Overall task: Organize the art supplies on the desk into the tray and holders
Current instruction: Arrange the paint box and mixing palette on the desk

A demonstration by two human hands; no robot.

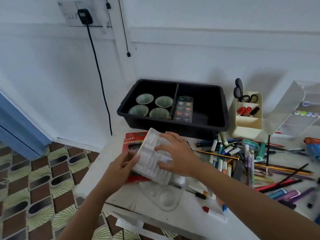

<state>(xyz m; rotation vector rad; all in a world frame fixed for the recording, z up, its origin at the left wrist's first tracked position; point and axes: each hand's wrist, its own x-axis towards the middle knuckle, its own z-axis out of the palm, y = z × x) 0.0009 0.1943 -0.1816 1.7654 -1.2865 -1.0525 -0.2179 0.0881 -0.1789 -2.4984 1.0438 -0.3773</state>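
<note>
Both my hands hold a white plastic paint-tube insert [149, 153] just above the desk's left part. My left hand [119, 168] grips its near-left edge, and my right hand [176, 153] lies over its right side with fingers curled on it. Under it lies a red coloured-pencil box [133, 138]. Behind stands the black tray [216, 125], holding several pale green cups [144, 98] on the left and a watercolour set [184, 109] beside the divider. A cream holder [247, 122] with scissors and markers stands right of the tray.
A heap of pens, pencils and markers [251, 158] covers the desk's right side. A clear mixing palette [164, 196] lies near the front edge. A clear organiser [294, 108] stands at the far right. The desk's left edge drops to the patterned floor.
</note>
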